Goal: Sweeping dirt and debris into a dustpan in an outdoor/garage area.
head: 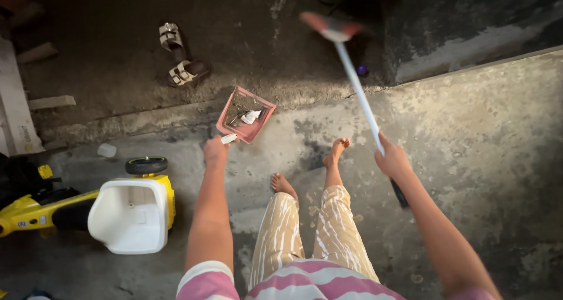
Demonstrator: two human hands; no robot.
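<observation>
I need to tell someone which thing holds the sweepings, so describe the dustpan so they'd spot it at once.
Find the concrete step edge crossing the floor. Just above it, held by the left hand, is the dustpan: a pink square tray holding paper scraps, unlike the pair of sandals further back.

A flat whitish board (pixel 14 103) with small dark print near its lower end leans along the far left edge. A small sticker (pixel 21 224) sits on the yellow ride-on toy (pixel 35 212).
</observation>
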